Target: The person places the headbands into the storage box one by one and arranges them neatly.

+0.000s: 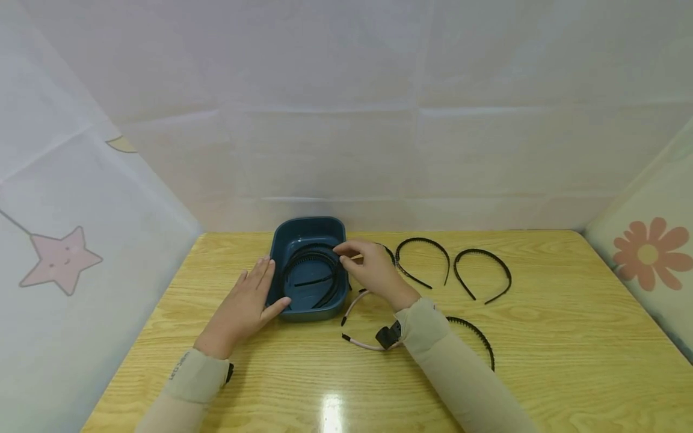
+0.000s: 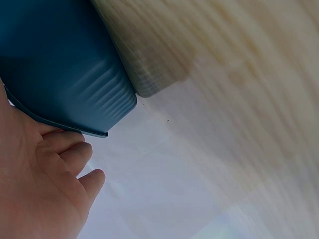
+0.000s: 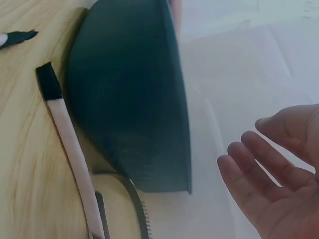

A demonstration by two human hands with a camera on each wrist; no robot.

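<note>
A dark blue bin (image 1: pixel 314 315) stands on the table with several black toothed headbands (image 1: pixel 313 257) lying in it. Along its left side, my left hand (image 1: pixel 246 300) rests with fingers nearly straight. In the left wrist view those fingers touch the rim of the bin (image 2: pixel 65 64). My right hand (image 1: pixel 373 267) is over the bin's right rim, fingertips close to the headbands. The right wrist view shows its thumb and fingers (image 3: pixel 264 167) apart, with nothing between them, beside the bin (image 3: pixel 129 89).
Right of the bin lie more black headbands, two (image 1: pixel 424 240) (image 1: pixel 483 251) at the back and one (image 1: pixel 479 334) nearer, partly behind my right forearm. A pale pink headband (image 1: pixel 361 344) with black tips is partly hidden under my right wrist. White cloth (image 1: pixel 335 156) hangs behind the table.
</note>
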